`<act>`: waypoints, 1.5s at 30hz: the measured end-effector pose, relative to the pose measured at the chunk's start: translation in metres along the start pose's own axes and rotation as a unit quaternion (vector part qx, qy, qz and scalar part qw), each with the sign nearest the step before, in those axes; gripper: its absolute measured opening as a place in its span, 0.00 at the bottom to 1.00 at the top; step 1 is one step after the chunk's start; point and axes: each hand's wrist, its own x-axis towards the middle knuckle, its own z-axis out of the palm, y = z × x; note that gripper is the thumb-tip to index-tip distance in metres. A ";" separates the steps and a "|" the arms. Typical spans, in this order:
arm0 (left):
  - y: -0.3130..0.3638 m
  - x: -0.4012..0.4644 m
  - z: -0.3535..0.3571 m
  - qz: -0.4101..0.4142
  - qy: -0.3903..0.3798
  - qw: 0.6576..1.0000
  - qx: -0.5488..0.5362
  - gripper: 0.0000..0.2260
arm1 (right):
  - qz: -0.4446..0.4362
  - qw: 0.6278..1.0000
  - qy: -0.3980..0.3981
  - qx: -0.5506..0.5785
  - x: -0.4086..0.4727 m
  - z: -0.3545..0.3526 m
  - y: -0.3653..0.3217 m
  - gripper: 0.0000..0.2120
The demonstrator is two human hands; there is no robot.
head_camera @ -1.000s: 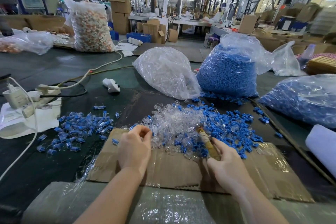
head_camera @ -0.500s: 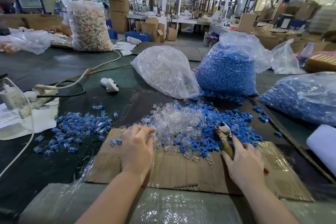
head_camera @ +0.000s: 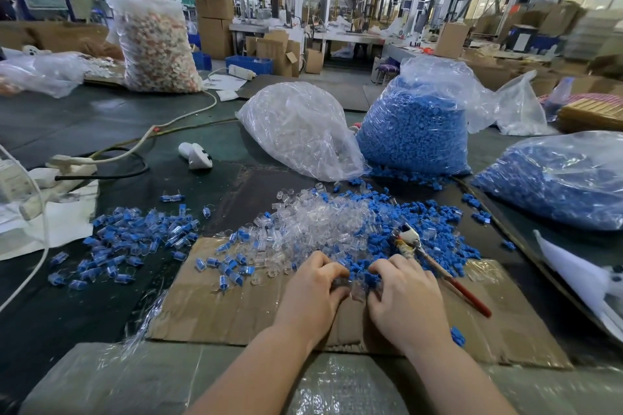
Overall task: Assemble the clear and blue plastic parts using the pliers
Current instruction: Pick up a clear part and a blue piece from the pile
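Observation:
A loose heap of clear parts (head_camera: 313,222) and blue parts (head_camera: 435,222) lies on the cardboard sheet (head_camera: 236,307) in front of me. My left hand (head_camera: 312,290) and my right hand (head_camera: 406,296) meet at the heap's near edge, fingers curled down. The left fingers pinch a clear part (head_camera: 356,291); the right fingers close over a blue part (head_camera: 371,280). The fingertips are partly hidden. The pliers (head_camera: 438,269) with red handles lie free on the heap, just right of my right hand, jaws pointing away.
A pile of joined clear-and-blue pieces (head_camera: 135,239) lies to the left. Behind the heap stand a bag of clear parts (head_camera: 303,131) and bags of blue parts (head_camera: 414,131) (head_camera: 566,178). A power strip and cables (head_camera: 74,162) sit far left; a person works at the back.
My right hand has let go of the pliers, which now lie on the heap, and moved left. My left hand has moved right, so both hands meet at the heap's near edge.

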 end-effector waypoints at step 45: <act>-0.008 -0.009 -0.006 -0.091 0.071 0.979 -0.168 0.12 | 0.001 0.967 0.184 0.173 -0.006 0.020 -0.009 0.06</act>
